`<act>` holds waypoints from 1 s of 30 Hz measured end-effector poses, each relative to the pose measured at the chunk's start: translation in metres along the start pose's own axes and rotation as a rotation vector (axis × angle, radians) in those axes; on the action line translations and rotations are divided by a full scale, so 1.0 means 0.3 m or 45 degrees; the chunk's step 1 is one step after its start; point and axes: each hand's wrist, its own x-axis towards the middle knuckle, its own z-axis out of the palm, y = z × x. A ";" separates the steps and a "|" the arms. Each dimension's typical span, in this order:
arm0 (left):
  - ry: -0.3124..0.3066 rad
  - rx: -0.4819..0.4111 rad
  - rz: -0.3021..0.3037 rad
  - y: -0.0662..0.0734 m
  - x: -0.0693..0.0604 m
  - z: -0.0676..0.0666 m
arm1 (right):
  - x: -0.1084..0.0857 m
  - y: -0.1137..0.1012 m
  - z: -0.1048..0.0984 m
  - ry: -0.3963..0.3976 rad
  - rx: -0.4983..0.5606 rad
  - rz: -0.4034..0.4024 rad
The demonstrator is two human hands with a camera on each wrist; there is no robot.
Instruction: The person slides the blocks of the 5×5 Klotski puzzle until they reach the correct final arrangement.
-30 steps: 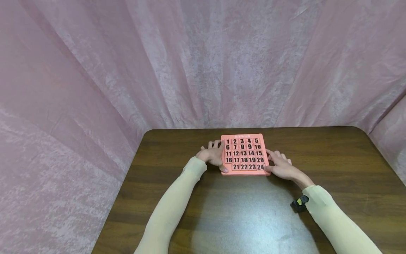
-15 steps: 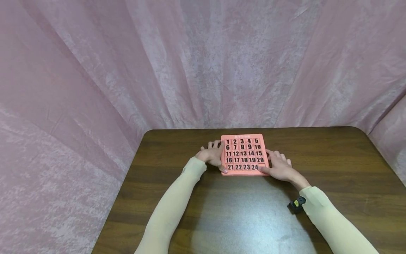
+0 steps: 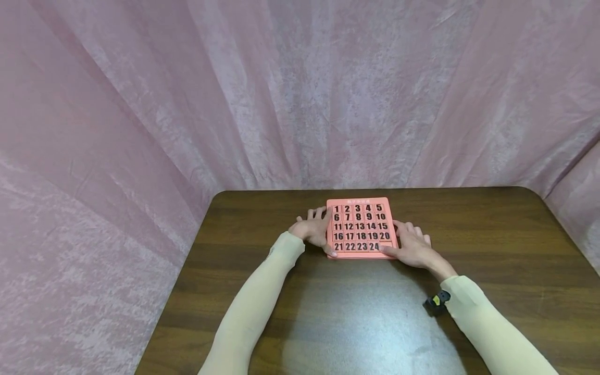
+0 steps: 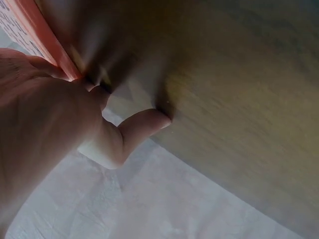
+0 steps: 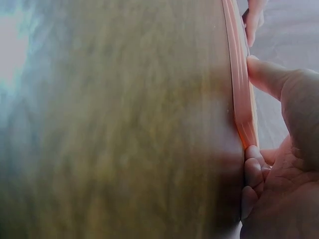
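A pink number slide puzzle (image 3: 360, 203) lies flat near the table's far edge, its black numbers running from 1 to 24 in rows. At its left side rests my left hand (image 3: 313, 230), fingers spread and thumb at the lower-left corner; other fingertips touch the table. My right hand (image 3: 413, 248) lies along the right side, its thumb over the bottom row just right of tile 24 (image 3: 373, 247). That thumb covers part of the gap at the lower right. In the right wrist view, the thumb (image 5: 269, 74) is on the puzzle's top while other fingers sit by its corner.
The brown wooden table (image 3: 492, 239) reflects light in front of the puzzle. Pink velvet curtains (image 3: 300, 104) hang behind and to the left. A small black device (image 3: 437, 303) is at my right wrist by the sleeve.
Tiles 21 to 24 have slid left along the bottom row, so the gap has shifted from lower left to lower right. My right thumb moved left with them; my left hand stayed put.
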 end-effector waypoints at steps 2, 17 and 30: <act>-0.007 -0.009 0.004 0.001 -0.004 0.002 | -0.001 -0.001 0.001 0.009 0.002 -0.002; -0.053 -0.035 -0.059 0.003 0.036 0.009 | -0.007 -0.019 -0.002 0.024 -0.020 0.017; -0.021 -0.046 -0.066 0.016 0.014 0.007 | 0.000 -0.004 0.004 0.019 -0.040 0.007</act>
